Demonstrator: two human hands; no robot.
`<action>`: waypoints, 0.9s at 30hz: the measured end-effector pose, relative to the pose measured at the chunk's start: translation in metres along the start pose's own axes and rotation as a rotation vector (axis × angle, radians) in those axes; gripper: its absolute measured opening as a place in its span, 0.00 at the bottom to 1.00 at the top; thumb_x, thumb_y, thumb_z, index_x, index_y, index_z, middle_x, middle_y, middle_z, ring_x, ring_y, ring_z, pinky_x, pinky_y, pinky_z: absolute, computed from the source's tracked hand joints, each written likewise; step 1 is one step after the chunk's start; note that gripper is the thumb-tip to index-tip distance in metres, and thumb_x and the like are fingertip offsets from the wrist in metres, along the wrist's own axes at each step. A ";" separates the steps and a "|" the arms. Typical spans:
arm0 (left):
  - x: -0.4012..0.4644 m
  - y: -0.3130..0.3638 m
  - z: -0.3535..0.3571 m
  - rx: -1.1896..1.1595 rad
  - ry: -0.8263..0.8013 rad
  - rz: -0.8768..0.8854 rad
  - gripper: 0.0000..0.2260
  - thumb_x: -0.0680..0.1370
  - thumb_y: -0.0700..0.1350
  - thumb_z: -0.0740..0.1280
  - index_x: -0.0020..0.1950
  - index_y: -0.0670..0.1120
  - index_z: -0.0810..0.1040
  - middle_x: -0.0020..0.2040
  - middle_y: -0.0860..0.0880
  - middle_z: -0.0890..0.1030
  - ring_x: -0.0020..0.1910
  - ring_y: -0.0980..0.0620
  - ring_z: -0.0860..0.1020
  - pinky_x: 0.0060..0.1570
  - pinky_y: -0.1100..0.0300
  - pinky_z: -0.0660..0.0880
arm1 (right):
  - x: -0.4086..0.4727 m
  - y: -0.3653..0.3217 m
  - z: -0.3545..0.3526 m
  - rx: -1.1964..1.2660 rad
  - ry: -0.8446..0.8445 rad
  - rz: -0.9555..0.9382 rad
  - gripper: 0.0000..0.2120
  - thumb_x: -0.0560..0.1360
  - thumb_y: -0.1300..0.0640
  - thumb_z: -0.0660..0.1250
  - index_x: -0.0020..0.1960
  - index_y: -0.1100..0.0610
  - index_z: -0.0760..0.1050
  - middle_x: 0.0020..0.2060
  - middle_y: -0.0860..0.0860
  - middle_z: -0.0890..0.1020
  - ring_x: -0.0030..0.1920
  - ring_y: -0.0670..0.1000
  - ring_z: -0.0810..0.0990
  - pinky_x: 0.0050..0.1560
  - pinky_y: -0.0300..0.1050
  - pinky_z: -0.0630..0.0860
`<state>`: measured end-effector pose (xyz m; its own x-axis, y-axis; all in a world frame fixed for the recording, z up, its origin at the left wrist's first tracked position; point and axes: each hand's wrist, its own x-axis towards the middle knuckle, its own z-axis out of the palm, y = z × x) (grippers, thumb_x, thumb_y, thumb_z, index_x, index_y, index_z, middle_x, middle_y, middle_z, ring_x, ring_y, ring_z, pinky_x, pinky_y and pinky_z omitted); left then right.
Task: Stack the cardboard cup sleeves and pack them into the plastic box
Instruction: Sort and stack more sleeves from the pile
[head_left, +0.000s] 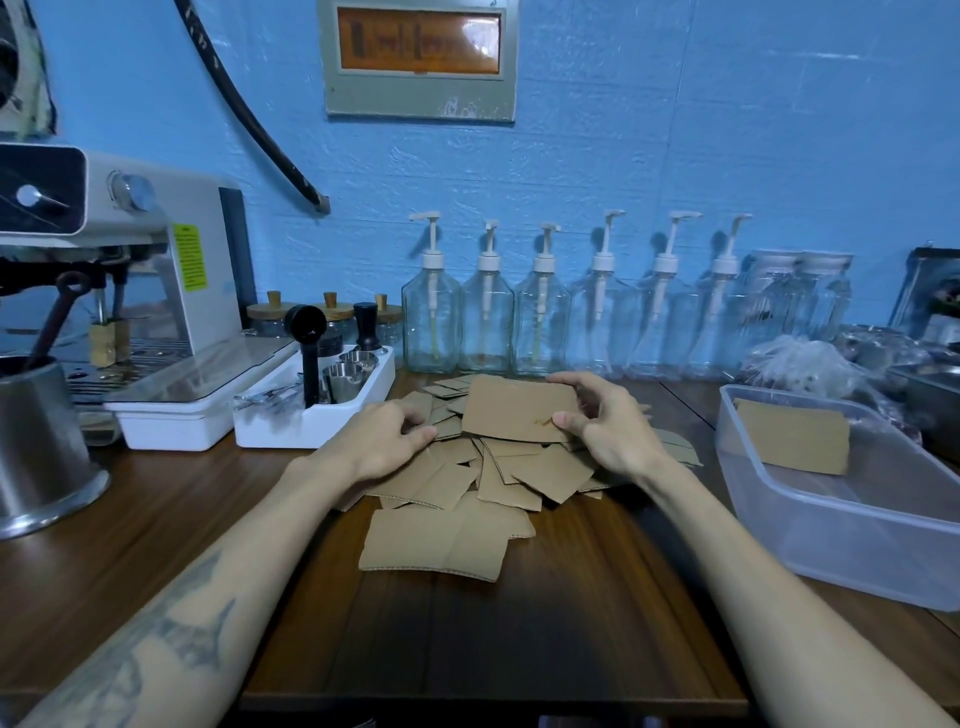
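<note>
The right hand (605, 423) pinches a cardboard sleeve (519, 410) above the pile (467, 478); the left hand (387, 436) rests on the pile, its grip loosely curled, beside the plastic box (852, 530).

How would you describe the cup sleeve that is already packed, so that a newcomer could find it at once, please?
Look to the right end of the wooden counter, where a clear plastic box stands. One cardboard sleeve lies inside it at the far end. Unlike the loose pile of sleeves at the counter's middle, it sits alone within the box walls.
</note>
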<state>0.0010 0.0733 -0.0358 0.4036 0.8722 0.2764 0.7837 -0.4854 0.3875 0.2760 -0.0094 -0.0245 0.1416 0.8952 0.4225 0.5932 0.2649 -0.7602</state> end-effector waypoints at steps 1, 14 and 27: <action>-0.001 0.000 -0.001 -0.045 0.001 -0.011 0.14 0.81 0.56 0.64 0.57 0.47 0.81 0.53 0.49 0.80 0.55 0.48 0.76 0.55 0.54 0.73 | 0.000 0.000 0.000 -0.002 0.005 -0.002 0.22 0.76 0.63 0.71 0.57 0.36 0.75 0.50 0.56 0.84 0.49 0.61 0.81 0.53 0.59 0.80; 0.008 0.004 0.005 -0.288 0.132 -0.073 0.17 0.71 0.48 0.77 0.56 0.50 0.76 0.59 0.48 0.71 0.57 0.50 0.74 0.58 0.58 0.72 | 0.000 0.001 -0.006 -0.028 0.012 0.013 0.20 0.76 0.62 0.71 0.62 0.43 0.76 0.48 0.56 0.83 0.47 0.59 0.81 0.54 0.55 0.80; -0.009 0.003 0.004 -0.145 -0.017 -0.093 0.27 0.78 0.59 0.67 0.71 0.45 0.69 0.70 0.48 0.73 0.68 0.49 0.73 0.67 0.54 0.70 | -0.001 0.001 -0.007 -0.038 0.028 0.016 0.20 0.75 0.61 0.72 0.58 0.39 0.76 0.51 0.58 0.82 0.43 0.52 0.77 0.55 0.50 0.78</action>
<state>0.0008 0.0641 -0.0406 0.3412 0.9141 0.2189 0.7420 -0.4049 0.5343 0.2823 -0.0126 -0.0219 0.1727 0.8889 0.4244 0.6204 0.2366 -0.7478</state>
